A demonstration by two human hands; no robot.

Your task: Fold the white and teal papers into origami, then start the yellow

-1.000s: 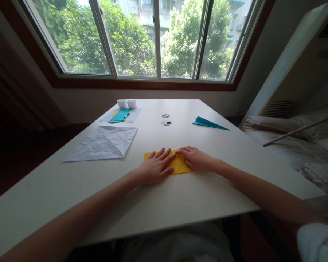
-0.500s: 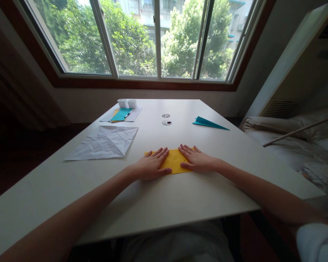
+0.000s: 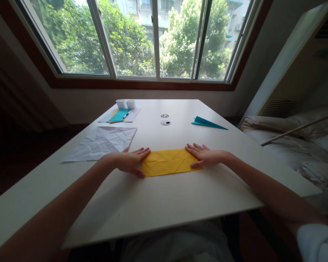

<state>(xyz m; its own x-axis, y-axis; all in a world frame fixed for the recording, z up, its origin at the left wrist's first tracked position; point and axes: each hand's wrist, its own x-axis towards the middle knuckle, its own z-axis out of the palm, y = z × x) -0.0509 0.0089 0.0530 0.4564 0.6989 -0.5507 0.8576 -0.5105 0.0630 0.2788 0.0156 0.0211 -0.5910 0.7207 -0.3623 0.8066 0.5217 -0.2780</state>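
Note:
A folded sheet of yellow paper (image 3: 168, 162) lies flat on the white table in front of me, a long strip with diagonal creases across it. At its left end rests my left hand (image 3: 131, 160), palm down with the fingers stretched out, the fingertips and thumb at the paper's edge. My right hand (image 3: 203, 156) lies spread over the right end, fingers along the far edge and thumb near the close one. Neither hand grasps anything.
Left of the strip lies a creased white paper (image 3: 101, 143). Behind it are teal paper (image 3: 120, 114), a pen (image 3: 127, 114) and white cups (image 3: 130, 104). Two round stickers or discs (image 3: 165, 123) are mid-table. A folded teal paper plane (image 3: 209, 123) lies right. The table's front edge (image 3: 164, 228) is close.
My left hand has slid left, off the yellow paper's middle to its left end. My right hand has shifted slightly right. More of the strip shows between them.

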